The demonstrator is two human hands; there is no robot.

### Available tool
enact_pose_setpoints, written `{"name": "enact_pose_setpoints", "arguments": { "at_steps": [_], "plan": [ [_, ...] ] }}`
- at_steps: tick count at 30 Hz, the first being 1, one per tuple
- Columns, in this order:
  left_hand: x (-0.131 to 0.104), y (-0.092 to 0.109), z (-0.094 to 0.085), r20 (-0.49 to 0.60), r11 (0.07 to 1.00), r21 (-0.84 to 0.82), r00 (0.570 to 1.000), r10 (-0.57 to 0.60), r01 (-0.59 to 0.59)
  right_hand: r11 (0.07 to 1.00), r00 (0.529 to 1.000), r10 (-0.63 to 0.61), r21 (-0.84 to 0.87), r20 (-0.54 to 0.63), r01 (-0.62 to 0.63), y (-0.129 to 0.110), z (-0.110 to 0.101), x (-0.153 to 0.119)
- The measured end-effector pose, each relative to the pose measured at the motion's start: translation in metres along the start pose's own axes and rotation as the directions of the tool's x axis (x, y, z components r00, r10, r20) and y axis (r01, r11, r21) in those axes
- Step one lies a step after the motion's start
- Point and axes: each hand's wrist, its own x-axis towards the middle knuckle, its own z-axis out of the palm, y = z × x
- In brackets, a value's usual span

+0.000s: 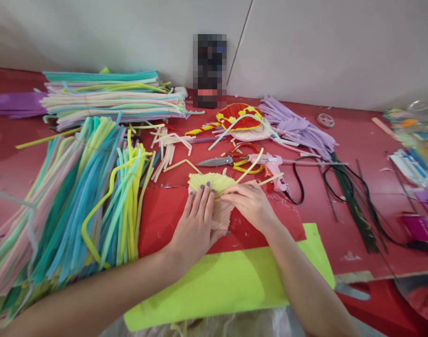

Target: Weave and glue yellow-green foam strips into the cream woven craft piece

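My left hand [195, 220] lies with its fingers stretched out over a pale yellow and cream fan-shaped piece [212, 181] made of pipe cleaners laid side by side. Two pale yellow pipe cleaners [251, 164] stick out from its right side. Where they meet the piece, the fingers of my right hand [251, 201] are pinched together on a pipe cleaner. Below my fingers, the cream part [221, 217] of the piece shows its ribs. It rests on a red sheet [165, 224], and a lime-green sheet [214, 281] lies nearer to me.
Bundles of coloured pipe cleaners [70, 187] fill the left side. Behind the piece lie scissors [217, 162], a pink glue gun [272, 164] with a black cord, and a red-and-yellow pipe-cleaner fan [240, 117]. A purple bundle [298, 126] and a dark phone-like object [210, 65] are farther back.
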Motion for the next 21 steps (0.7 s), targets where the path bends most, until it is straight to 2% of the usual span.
{"name": "enact_pose_setpoints", "arguments": {
  "at_steps": [5, 12, 21],
  "plan": [
    [-0.0005, -0.0019, -0.0014, -0.006, 0.999, -0.033, 1.000, 0.021, -0.021, 0.996, 0.997, 0.078, 0.043, -0.018, -0.077, 0.0006, -0.0044, -0.0009],
    [0.0000, -0.0039, -0.0045, -0.004, 0.997, -0.067, 0.999, 0.047, -0.047, 0.960, 0.978, 0.207, 0.187, 0.041, -0.211, 0.0004, -0.0021, -0.0026],
    [-0.0002, -0.0029, -0.0050, -0.011, 0.999, -0.038, 0.999, 0.039, -0.039, 0.944, 0.971, 0.239, 0.233, 0.003, -0.233, -0.0032, -0.0018, -0.0012]
  ]
}}
